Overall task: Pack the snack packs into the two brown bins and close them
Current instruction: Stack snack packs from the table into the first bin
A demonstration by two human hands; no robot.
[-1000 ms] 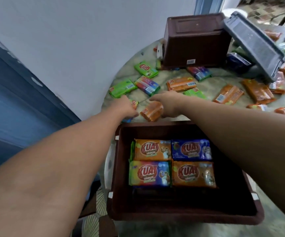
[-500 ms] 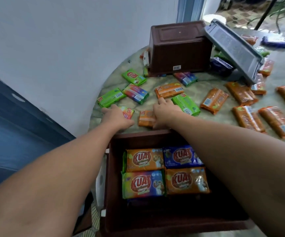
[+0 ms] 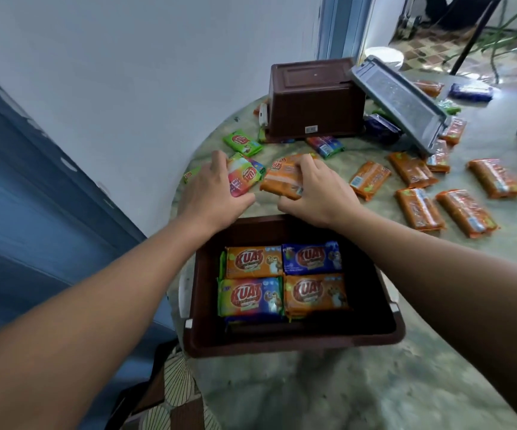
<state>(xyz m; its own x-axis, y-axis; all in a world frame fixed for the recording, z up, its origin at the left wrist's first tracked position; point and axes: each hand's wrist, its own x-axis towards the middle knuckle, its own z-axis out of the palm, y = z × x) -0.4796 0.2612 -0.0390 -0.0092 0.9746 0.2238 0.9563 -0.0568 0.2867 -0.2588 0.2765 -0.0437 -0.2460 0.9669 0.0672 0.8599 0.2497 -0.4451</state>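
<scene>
While both hands grip packs — left hand (image 3: 212,193) rainbow pack (image 3: 243,176), right hand (image 3: 316,193) orange pack (image 3: 283,178), beyond open bin (image 3: 291,344).

near bin (image 3: 294,344): brown plastic, smooth, with a soft sheen on the rim
far bin (image 3: 314,97): the same brown plastic, half matt
grey lid (image 3: 401,102): plastic, with a finely textured panel in the middle
snack packs in the near bin (image 3: 283,282): printed plastic film, glossy, it reflects light
orange pack (image 3: 285,178): shiny film, wrinkled
table (image 3: 359,386): stone-like top, green and cream mottled, smooth
wall (image 3: 127,72): painted, matt
</scene>
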